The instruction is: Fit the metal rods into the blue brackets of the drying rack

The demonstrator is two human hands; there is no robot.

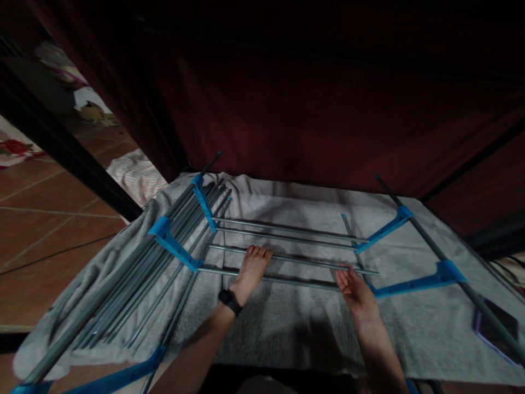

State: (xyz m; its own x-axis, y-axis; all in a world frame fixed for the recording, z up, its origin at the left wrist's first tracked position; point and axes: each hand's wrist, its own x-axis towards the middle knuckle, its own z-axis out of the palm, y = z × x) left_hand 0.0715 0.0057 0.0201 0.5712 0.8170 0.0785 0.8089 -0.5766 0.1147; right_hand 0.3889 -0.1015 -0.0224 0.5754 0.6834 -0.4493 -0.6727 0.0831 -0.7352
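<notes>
Across the middle of a grey-tubed rack frame with blue plastic brackets lies a loose metal rod [303, 261]. My left hand [253, 269], with a dark band on its wrist, is closed over this rod left of its middle. Near the rod's right end, my right hand [356, 293] holds it from below, palm turned up and fingers curled at the tube. A nearer rod [301, 282] joins the left blue bracket [177, 249] and the right blue bracket [418, 283]. Behind, two more rods [283, 235] stretch between the far brackets [203, 203].
Several loose grey tubes [164, 262] lie in a bundle on the left, on a grey blanket [287, 334]. A phone [497, 325] rests at the right by the side tube. Dark red curtain [287, 120] hangs behind; tiled floor [49, 235] shows at left.
</notes>
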